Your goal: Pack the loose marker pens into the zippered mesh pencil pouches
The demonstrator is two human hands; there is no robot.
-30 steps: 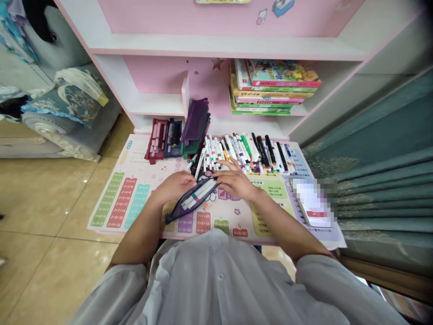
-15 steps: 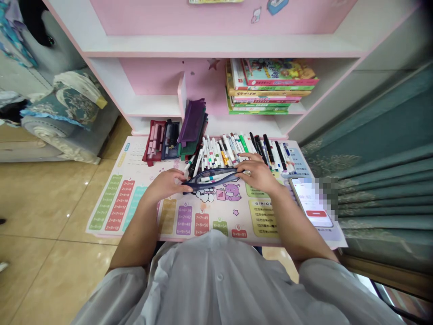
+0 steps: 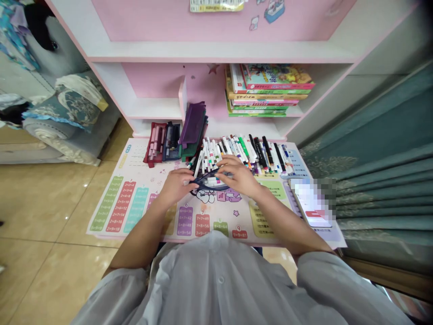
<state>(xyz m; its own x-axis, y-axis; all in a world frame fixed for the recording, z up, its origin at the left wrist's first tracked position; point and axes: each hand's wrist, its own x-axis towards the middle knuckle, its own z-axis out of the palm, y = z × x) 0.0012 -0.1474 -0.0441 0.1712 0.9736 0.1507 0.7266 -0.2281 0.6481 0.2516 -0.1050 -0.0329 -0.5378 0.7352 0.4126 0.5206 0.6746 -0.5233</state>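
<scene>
A dark blue mesh pencil pouch (image 3: 216, 186) lies on the desk in front of me with its mouth gaping. White markers (image 3: 212, 180) show inside it. My left hand (image 3: 178, 184) pinches the pouch's left end between thumb and fingers. At the upper right part of the rim, my right hand (image 3: 237, 175) grips the edge with its fingers bent over it, partly hiding that side. Just behind the pouch spreads a heap of markers (image 3: 243, 149), mostly white, with several black ones toward the right.
Left of the heap stand a red pouch (image 3: 156, 143) with pink markers, a blue pouch (image 3: 172, 142) with dark ones, and purple and green pouches (image 3: 192, 124). Books (image 3: 270, 97) are stacked on the shelf. A phone (image 3: 309, 203) lies at the desk's right.
My right hand has shifted left along the pouch, and my left hand slightly right, so the opening is shorter between them. More markers show inside the pouch. The camera view has tilted up slightly.
</scene>
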